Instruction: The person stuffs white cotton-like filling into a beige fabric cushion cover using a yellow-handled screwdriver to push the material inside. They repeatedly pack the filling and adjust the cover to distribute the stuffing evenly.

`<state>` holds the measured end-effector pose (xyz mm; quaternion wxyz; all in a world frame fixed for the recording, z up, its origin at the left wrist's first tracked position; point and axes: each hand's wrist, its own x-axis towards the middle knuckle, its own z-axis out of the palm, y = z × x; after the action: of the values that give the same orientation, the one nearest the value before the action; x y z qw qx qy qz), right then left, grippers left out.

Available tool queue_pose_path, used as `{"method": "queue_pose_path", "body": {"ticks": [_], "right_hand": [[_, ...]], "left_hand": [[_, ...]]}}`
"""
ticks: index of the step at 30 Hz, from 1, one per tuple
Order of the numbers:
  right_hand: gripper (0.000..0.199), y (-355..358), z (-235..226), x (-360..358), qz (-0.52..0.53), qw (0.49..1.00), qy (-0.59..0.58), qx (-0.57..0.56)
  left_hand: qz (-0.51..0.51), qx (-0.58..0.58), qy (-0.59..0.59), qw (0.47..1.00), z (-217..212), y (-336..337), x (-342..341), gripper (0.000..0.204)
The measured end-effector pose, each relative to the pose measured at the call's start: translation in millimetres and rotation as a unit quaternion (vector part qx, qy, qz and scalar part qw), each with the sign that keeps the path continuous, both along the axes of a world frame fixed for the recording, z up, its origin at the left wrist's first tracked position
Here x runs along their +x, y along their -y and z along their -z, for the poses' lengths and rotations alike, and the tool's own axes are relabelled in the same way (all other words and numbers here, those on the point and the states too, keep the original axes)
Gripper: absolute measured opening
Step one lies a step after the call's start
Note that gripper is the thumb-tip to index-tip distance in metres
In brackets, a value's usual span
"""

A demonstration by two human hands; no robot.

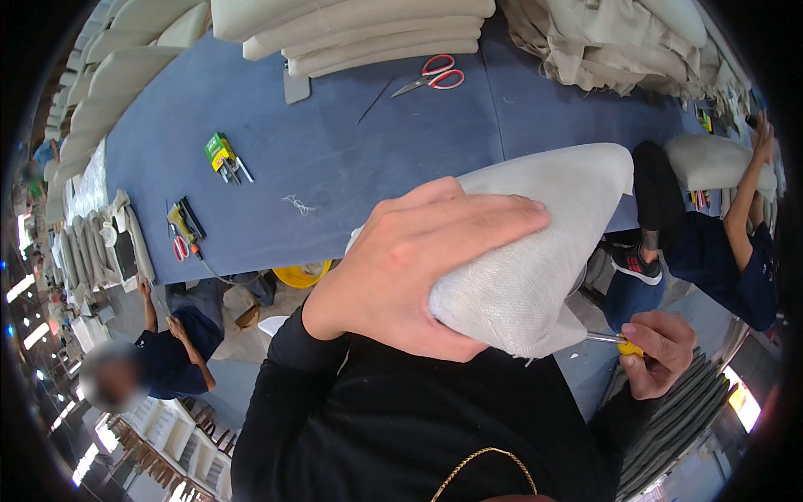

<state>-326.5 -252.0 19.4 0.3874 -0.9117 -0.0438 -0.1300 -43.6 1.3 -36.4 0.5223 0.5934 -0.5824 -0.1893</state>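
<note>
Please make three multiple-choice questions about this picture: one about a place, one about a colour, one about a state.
1. Where do the scissors lie?
A. On the blue table, near the stacked cushions
B. On the floor
C. In the left hand

2. What colour are the scissors' handles?
A. Green
B. Red
C. Black

3. What is the left hand doing?
A. Hanging free
B. Gripping the pale fabric cushion
C. Holding a tool

Answers: 1 A, they rest on the blue table below the stacked cushions. 2 B, both loops are red. 3 B, its fingers wrap the pale fabric cushion; the right hand holds the yellow-handled tool.
</note>
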Motion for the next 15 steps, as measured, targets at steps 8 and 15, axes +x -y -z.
{"method": "queue_pose_path", "body": {"ticks": [8,15], "right_hand": [[0.040,5,13,6,-0.022,1.000,0.019,0.012],[0.036,3,11,-3,0.012,1.000,-0.015,0.013]], "left_hand": [[-0.006,0.018,0.000,1.000,1,-7,10,0.095],[-0.006,0.007,-0.003,1.000,3,-9,12,0.098]]}}
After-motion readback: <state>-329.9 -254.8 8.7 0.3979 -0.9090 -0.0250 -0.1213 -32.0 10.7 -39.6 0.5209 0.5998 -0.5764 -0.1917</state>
